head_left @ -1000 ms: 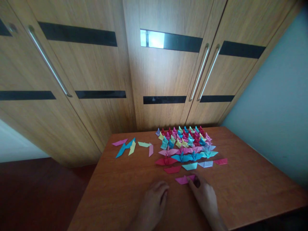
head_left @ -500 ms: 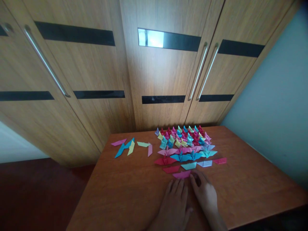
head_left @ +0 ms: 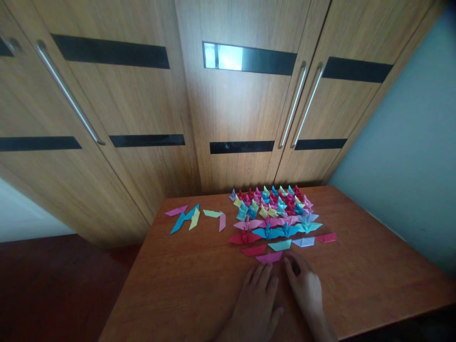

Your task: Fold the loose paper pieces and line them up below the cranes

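Note:
A magenta folded paper strip lies flat on the table, nearest to both of my hands. My left hand rests palm down just below it, fingers stretched out, the fingertips close to its lower edge. At the strip's right end is my right hand, with thumb and index finger loosely curved and a gap between them. No paper shows in it. Just beyond lie a red folded strip, a mint one, a pale lilac one and another red one.
Rows of colourful origami cranes stand behind the strips. More folded strips, including a yellow one and a pink one, lie at the left on the wooden table. A wooden wardrobe rises behind; a pale wall is at right.
My right hand has shifted slightly right, its fingertips coming away from the magenta strip's end. My left hand stays almost in place.

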`<state>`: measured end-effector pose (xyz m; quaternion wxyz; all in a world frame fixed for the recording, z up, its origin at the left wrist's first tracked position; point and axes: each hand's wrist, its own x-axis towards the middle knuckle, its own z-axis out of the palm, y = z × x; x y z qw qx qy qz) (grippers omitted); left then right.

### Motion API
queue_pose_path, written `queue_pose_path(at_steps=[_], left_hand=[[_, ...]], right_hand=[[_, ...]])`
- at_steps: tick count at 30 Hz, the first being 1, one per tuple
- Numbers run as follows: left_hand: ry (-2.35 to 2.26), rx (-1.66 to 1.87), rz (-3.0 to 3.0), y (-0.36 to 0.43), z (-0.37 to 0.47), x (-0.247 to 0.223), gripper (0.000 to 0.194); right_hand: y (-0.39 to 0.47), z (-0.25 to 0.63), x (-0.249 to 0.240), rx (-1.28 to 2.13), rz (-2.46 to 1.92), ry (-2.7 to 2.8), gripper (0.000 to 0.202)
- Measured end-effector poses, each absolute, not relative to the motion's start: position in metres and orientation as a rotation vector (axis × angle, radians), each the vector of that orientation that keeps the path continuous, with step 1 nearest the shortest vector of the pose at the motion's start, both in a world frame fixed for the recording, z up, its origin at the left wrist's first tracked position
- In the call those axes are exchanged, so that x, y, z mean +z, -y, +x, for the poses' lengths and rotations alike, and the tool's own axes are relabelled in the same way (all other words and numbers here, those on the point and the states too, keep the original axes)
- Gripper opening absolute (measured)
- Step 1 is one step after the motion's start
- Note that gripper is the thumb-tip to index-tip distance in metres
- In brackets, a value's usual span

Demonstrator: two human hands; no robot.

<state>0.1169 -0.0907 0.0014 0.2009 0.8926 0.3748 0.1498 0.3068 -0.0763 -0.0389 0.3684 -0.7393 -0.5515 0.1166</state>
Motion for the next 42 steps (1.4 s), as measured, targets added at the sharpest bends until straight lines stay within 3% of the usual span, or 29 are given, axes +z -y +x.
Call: queue_pose_path(at_steps=[9,12,26,35,42], left_hand=[[-1.521,0.697,2.197,0.028,0.053,0.021,0.029],[-1.69,0.612,2.159,-0.004,0.026,0.024,0.026],[-2.068,0.33,2.228,-0.078,0.048,0.012,0.043],[-2.052,0.318,2.275,-0.07,0.041,0.007,0.027],[-1.992,0.397,2.196,-0.051,0.011,0.004,0.028]], right_hand=[[0.08,0.291,-0.046,0.342,-1.742,1.496,0.033],[0.081,0.269,-0.043,0.422,-1.684,1.571,0.03],[0.086,0.235,-0.03,0.568,-1.675,1.84,0.027],[0.088,0.233,-0.025,0.539,-1.666,1.843,0.025],[0.087,0.234,-0.026,0.557,-1.67,1.85,0.025]])
